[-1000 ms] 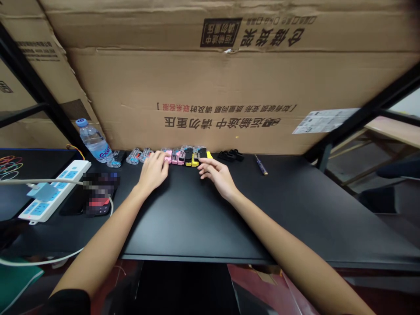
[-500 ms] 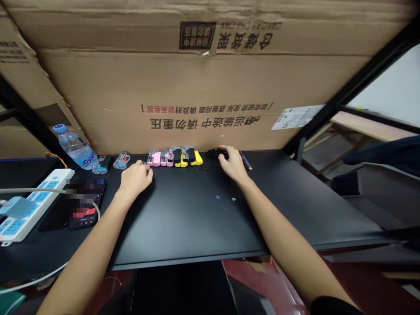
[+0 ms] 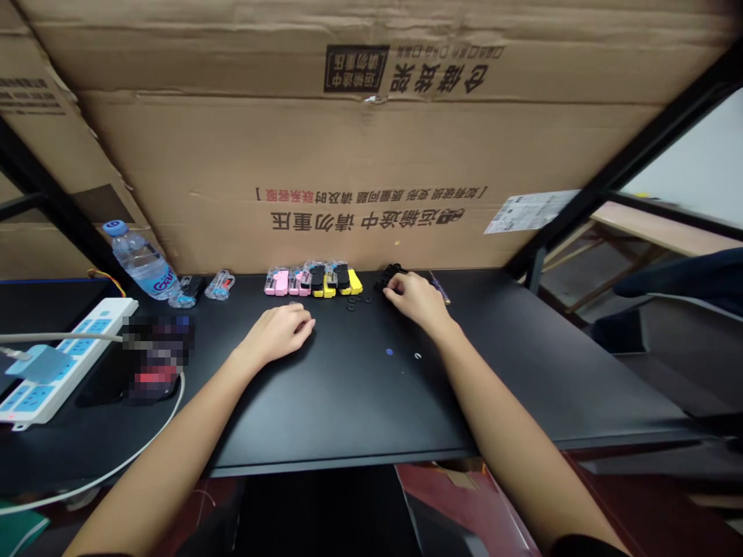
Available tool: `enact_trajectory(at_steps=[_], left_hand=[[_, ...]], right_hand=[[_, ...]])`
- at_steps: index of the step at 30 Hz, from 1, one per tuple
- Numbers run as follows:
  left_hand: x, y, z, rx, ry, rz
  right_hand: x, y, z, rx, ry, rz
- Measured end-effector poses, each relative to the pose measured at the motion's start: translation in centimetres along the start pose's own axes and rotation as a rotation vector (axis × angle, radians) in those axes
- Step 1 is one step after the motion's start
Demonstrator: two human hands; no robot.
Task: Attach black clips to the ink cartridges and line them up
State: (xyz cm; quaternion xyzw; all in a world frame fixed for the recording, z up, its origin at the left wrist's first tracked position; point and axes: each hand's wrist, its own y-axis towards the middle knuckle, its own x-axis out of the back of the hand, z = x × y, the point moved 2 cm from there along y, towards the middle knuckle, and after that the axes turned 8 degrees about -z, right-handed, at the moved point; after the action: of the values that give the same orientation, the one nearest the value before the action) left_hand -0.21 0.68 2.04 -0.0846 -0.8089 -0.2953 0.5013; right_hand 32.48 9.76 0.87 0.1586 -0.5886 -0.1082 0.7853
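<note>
My left hand (image 3: 282, 333) is over the desk left of the middle, its fingers curled together. Whatever it may hold is hidden by the fingers. My right hand (image 3: 419, 300) reaches to a small pile of black plastic parts (image 3: 390, 272) by the cardboard, thumb and fingers closed at the pile's near edge, on a black part as far as I can see. Between the hands, farther back, stands a row of small pink pieces (image 3: 281, 281) and yellow-and-black pieces (image 3: 354, 282) with clear plastic portions. Several black rings (image 3: 351, 307) lie in front of the row.
A water bottle (image 3: 142, 261), a clear plastic piece (image 3: 220, 285) and a white power strip (image 3: 87, 352) with cables are at the left. A pen-like tool (image 3: 439, 287) lies beyond my right hand. A blue disc (image 3: 389, 352) and a white clip (image 3: 418, 357) lie mid-desk. Cardboard (image 3: 371, 155) walls the back.
My left hand has moved right and nearer to me, away from the desk's back edge. My right hand has lowered and its fingers have closed by the black parts. The view has shifted slightly.
</note>
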Motion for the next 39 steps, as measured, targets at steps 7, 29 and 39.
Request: enact_trajectory(at_steps=[7,29,39], left_hand=[[-0.1,0.2,0.8,0.080,0.007,-0.107],[-1.2,0.4,0.5,0.262,-0.489,-0.212],[-1.2,0.4,0.5,0.229,-0.381,-0.188]], right_hand=[[2.5,-0.5,1.8,-0.101,0.058,-0.011],[-1.2,-2.4,5.5,0.289,0.436,0.149],[-1.7,-3.1,6.8,0.395,0.684,0.255]])
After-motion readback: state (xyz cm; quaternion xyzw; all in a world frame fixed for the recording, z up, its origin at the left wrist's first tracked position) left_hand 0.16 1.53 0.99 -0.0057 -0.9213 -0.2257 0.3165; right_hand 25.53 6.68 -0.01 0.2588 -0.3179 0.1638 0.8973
